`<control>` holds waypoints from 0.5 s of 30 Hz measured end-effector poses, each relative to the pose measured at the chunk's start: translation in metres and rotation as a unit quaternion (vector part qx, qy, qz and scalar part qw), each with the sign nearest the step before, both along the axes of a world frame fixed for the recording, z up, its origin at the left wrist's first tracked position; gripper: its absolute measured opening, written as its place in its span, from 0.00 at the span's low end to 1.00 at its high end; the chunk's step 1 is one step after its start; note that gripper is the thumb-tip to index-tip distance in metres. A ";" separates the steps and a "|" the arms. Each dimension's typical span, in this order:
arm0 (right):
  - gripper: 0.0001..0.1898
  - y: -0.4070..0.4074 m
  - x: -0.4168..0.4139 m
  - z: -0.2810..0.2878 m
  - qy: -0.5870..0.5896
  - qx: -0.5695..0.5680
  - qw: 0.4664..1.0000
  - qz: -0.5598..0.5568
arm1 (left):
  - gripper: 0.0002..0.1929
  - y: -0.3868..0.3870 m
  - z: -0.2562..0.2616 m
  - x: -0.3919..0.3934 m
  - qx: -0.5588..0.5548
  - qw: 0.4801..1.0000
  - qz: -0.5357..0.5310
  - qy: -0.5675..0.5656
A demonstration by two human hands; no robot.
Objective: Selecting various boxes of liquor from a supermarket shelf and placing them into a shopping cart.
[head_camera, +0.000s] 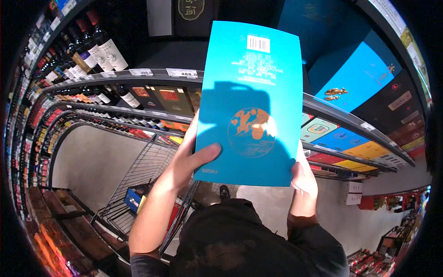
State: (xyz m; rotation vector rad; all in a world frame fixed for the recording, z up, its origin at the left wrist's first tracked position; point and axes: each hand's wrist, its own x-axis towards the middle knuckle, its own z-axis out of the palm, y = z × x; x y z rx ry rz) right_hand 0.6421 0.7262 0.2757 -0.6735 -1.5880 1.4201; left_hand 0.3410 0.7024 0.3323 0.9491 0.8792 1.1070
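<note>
A bright turquoise gift box (pixel 242 131) is held up before me, between both hands. Its face bears a barcode, small print and a round gold landscape emblem, partly in shadow. At its lower left edge my left hand (pixel 193 155) grips it, the thumb lying over the front and the fingers hidden behind. My right hand (pixel 303 175) clasps the lower right edge, its fingers also mostly out of sight. On the shelf to the right stands a blue box (pixel 363 76) with gold fish ornaments.
Wine bottles (pixel 107 48) line the upper left shelf (pixel 162 72), which carries price tags. Flat coloured gift boxes (pixel 341 140) fill lower shelves at right. A wire shopping cart (pixel 138 166) holding a dark blue box (pixel 133 200) stands at my left. White cartons (pixel 352 193) rest at right.
</note>
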 end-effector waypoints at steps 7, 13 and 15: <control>0.53 -0.015 -0.047 0.003 0.077 -0.155 0.980 -0.093 | 0.51 -0.011 -0.031 -0.014 0.010 1.000 -0.010 -0.014; 0.58 -0.059 -0.080 0.003 0.017 -0.133 0.986 -0.100 | 0.57 -0.065 -0.063 -0.055 0.086 0.994 -0.038 0.047; 0.59 -0.074 -0.097 0.007 0.004 -0.141 0.987 -0.076 | 0.60 -0.092 -0.074 -0.072 0.039 0.998 -0.028 0.037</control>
